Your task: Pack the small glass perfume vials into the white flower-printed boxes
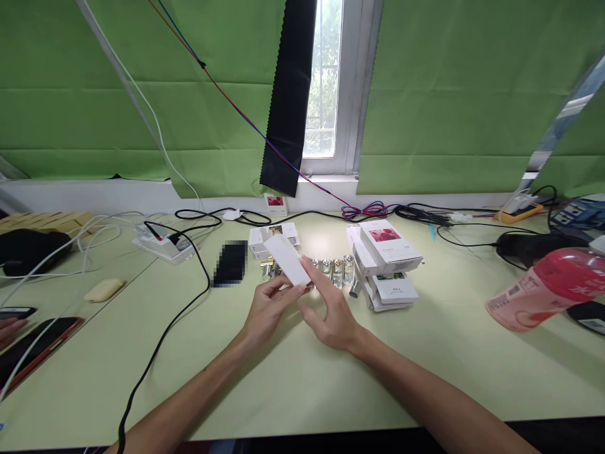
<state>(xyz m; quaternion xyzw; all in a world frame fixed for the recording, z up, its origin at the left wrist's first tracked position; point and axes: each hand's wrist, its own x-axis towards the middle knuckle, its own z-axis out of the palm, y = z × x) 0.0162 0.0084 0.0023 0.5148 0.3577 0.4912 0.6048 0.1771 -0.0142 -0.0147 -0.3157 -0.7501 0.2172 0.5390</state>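
A slim white carton [286, 260] is tilted up in my left hand [267, 309], with the thumb on its near end and the fingers curled beneath. My right hand [334, 315] rests its index finger against the carton's right edge. Its thumb is spread away from the carton, and its other fingers are partly hidden. Just behind the hands stand several small glass bottles [337, 272] with metallic tops, some of them covered by the carton and fingers. A silver cap [354, 289] lies to the right of the bottles.
White boxes with pictures [391, 246] are stacked on the right, and more white boxes [289, 232] lie behind the carton. A pink bottle [534, 287] stands far right. A black cable [163, 350] crosses the left side near a power strip [165, 244]. Another person's hand [10, 331] shows at far left.
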